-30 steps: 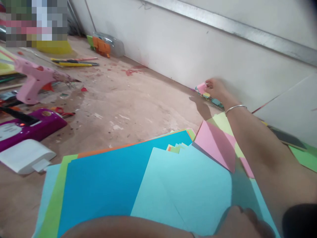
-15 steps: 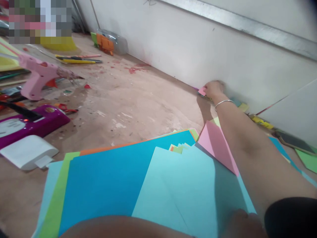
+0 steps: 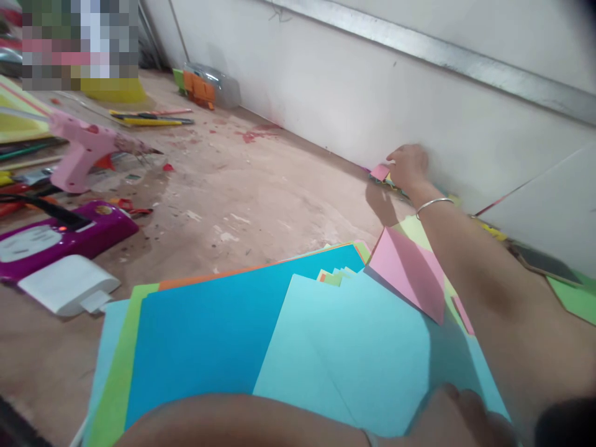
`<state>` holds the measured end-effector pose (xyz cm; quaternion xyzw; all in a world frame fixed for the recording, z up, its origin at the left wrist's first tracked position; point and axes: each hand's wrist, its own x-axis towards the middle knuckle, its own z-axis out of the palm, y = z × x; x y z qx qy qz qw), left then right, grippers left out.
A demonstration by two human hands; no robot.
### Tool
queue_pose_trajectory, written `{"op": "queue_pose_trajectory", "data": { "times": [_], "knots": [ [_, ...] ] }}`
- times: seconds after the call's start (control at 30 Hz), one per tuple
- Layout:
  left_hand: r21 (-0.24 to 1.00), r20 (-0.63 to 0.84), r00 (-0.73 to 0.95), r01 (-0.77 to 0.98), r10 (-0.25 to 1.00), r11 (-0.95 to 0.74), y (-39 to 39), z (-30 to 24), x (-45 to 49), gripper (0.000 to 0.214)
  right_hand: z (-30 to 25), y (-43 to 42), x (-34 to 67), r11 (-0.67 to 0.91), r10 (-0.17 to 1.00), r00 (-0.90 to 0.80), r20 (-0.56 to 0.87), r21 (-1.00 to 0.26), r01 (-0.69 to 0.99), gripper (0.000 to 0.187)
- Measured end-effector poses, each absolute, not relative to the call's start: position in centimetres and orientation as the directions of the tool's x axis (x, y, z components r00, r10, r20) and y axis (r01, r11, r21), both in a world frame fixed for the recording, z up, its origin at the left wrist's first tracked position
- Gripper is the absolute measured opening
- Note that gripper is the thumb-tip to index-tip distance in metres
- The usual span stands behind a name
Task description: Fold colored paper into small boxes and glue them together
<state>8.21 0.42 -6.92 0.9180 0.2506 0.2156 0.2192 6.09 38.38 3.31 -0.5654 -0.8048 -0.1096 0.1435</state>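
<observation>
Paper piece (image 3: 379,173) beside right grip (image 3: 408,167)

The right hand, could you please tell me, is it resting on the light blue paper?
No, the right hand is over by the wall, at a small pink paper piece.

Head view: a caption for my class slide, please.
Right hand at a small pink piece by the wall, beyond coloured sheets.

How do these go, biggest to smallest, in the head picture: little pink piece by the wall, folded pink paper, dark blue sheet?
Dark blue sheet
Folded pink paper
Little pink piece, which is also farther away
</observation>
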Motion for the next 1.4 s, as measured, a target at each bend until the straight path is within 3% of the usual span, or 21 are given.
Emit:
{"op": "queue_pose_trajectory", "data": {
  "times": [0.17,0.3,0.47,0.63,0.77,0.83,0.9,0.97,1.03,1.17,1.3,1.4],
  "knots": [
    [0.49,0.218,0.856,0.32,0.47,-0.811,1.2,-4.8,7.0,0.016,4.6,31.9,8.6,0.425,0.839,-0.418,0.348,0.061,0.903,0.024],
    [0.404,0.249,0.865,0.315,0.435,-0.859,1.1,-3.8,5.1,0.012,5.2,24.2,13.5,0.477,0.806,-0.467,0.364,0.068,0.876,0.026],
    [0.342,0.308,0.848,0.324,0.431,-0.882,0.7,-3.7,4.0,0.012,6.0,13.9,21.9,0.536,0.779,-0.451,0.435,-0.09,0.839,0.022],
    [0.327,0.243,0.858,0.366,0.452,-0.871,0.5,-3.3,4.0,0.003,7.5,5.7,27.8,0.449,0.791,-0.414,0.451,0.033,0.893,0.022],
    [0.339,0.212,0.857,0.387,0.47,-0.858,0.5,-2.8,4.1,0.014,7.9,1.2,30.1,0.452,0.781,-0.441,0.442,0.088,0.888,0.025],
    [0.367,0.198,0.861,0.377,0.468,-0.85,0.6,-2.6,4.1,0.018,7.3,-0.6,30.8,0.416,0.828,-0.42,0.371,0.094,0.904,0.026],
    [0.398,0.204,0.865,0.354,0.458,-0.846,0.6,-2.5,4.1,0.019,6.3,-2.1,31.3,0.366,0.9,-0.384,0.206,0.12,0.923,0.025],
    [0.432,0.218,0.87,0.32,0.443,-0.843,0.7,-2.4,4.1,0.019,5.0,-3.5,31.4,0.312,0.948,-0.318,0.006,0.182,0.933,0.034],
    [0.451,0.231,0.868,0.304,0.439,-0.839,0.7,-2.4,4.1,0.019,3.5,-4.5,31.2,0.255,0.967,-0.241,-0.087,0.274,0.927,0.044],
    [0.419,0.273,0.868,0.28,0.414,-0.864,0.6,-2.4,4.1,0.023,0.8,-5.1,30.1,0.162,0.986,-0.162,-0.032,0.385,0.909,0.06],
    [0.347,0.338,0.861,0.26,0.379,-0.901,0.3,-2.5,4.1,0.028,-0.7,-5.0,29.4,0.081,0.986,-0.135,0.102,0.41,0.908,0.054],
    [0.413,0.361,0.833,0.26,0.419,-0.873,0.3,-2.6,4.1,0.028,-1.2,-4.8,29.1,0.034,0.963,-0.142,0.229,0.418,0.908,0.042]
  ]
}}
